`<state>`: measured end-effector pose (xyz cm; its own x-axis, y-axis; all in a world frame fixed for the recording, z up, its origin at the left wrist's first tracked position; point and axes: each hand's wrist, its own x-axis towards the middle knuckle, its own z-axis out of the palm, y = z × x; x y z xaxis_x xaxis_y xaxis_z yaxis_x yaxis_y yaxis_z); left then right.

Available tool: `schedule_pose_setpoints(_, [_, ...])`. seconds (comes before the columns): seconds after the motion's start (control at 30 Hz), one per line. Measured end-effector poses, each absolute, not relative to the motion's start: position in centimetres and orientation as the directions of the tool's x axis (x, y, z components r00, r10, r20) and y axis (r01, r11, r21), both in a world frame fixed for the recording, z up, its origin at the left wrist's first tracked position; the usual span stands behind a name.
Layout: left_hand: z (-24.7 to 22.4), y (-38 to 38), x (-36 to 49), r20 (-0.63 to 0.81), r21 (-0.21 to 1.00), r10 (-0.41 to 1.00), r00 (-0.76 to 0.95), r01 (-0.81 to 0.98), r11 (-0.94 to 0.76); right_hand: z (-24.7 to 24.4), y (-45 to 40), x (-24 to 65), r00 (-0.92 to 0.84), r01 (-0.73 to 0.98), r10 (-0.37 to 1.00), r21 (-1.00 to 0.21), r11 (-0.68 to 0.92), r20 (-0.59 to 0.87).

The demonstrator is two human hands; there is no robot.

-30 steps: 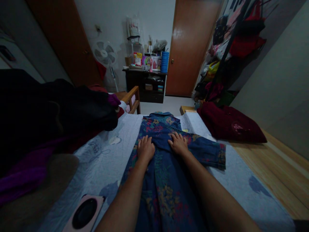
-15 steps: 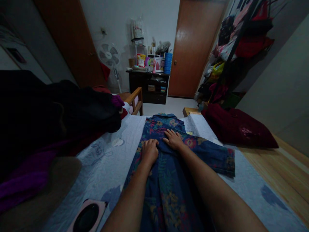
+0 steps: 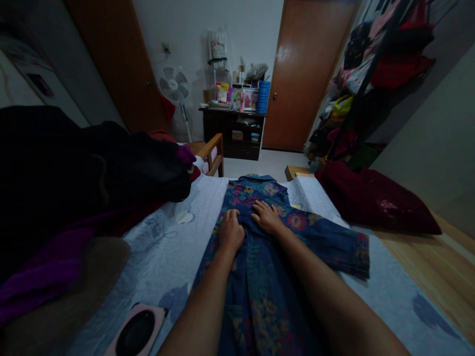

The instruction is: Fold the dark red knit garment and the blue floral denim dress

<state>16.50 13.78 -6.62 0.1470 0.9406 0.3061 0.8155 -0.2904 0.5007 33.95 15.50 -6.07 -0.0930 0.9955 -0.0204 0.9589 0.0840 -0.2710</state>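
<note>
A dark blue floral garment (image 3: 267,277) lies lengthwise on the bed, its collar at the far end and one sleeve stretched out to the right. My left hand (image 3: 231,232) rests on the garment's left part, fingers bent and close together; whether they pinch any cloth is hidden. Flat on the upper part of the cloth is my right hand (image 3: 266,216), its fingers spread and holding nothing. No sleeve shows on the garment's left side.
Dark clothes (image 3: 141,165) are heaped on the left. A pink device with a black disc (image 3: 135,331) lies near the front left. A maroon cushion (image 3: 382,200) sits at right, and a wooden chair (image 3: 215,151) stands beyond the bed.
The whole view has shifted slightly, moving the scene to the right. The fingers of my left hand have drawn closer together, while my right hand stays flat on the garment.
</note>
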Motion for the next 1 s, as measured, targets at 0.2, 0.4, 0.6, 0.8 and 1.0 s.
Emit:
schedule_pose_setpoints(0.2, [-7.6,13.8,16.3,0.265,0.429,0.944,0.197,0.853,-0.299,-5.7,14.5,35.2,0.101,0.971,0.993,-0.210,-0.113,-0.065])
schedule_pose_setpoints(0.4, [-7.8,13.6,16.6,0.218,0.369,0.952,0.217,0.884,-0.286,-6.0,12.3,33.9,-0.008,0.961,0.998,-0.275,-0.009,-0.062])
schedule_pose_setpoints(0.6, [-7.6,13.1,16.8,0.163,0.300,0.954,0.253,0.908,-0.292,-6.5,10.7,36.6,0.076,0.981,0.997,-0.177,-0.076,-0.008])
schedule_pose_setpoints(0.8, [-7.5,12.9,16.8,0.144,0.294,0.957,0.253,0.912,-0.285,-5.7,8.9,38.1,0.321,0.940,0.947,-0.125,-0.318,-0.004])
schedule_pose_setpoints(1.0, [-7.7,12.9,16.9,0.148,0.267,0.955,0.258,0.919,-0.290,-5.6,7.3,37.0,0.039,0.978,0.998,-0.204,-0.050,-0.058])
